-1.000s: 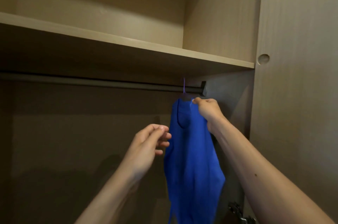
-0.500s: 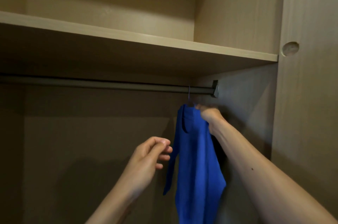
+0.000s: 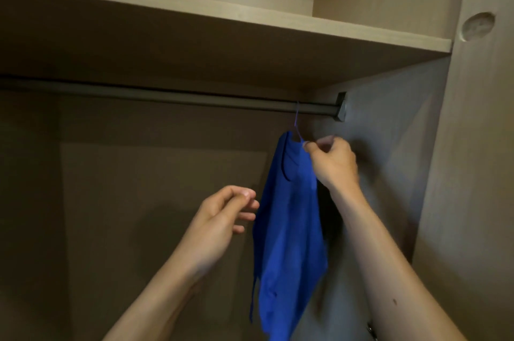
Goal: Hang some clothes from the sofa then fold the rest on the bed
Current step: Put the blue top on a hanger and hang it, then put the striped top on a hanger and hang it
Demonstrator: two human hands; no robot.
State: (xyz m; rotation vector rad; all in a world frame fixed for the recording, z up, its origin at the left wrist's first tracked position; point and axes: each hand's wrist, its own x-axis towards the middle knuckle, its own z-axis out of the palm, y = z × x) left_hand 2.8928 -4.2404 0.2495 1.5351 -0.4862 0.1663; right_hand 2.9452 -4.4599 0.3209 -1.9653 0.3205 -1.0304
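Inside a wardrobe [image 3: 472, 173], under its shelf [image 3: 222, 15], the rail [image 3: 167, 96] carries a blue top [image 3: 289, 229] near its right end, close to the side wall. The right hand [image 3: 333, 165] pinches the top's shoulder, while the left hand [image 3: 222, 218] hovers just beside the cloth, fingers loosely curled and holding nothing. Above them a thin hanger hook [image 3: 297, 123] sits over the rail. The step looks best finished gently: settle the shoulder with a light tug and steady the cloth with the free hand, so the hook is not dragged off.
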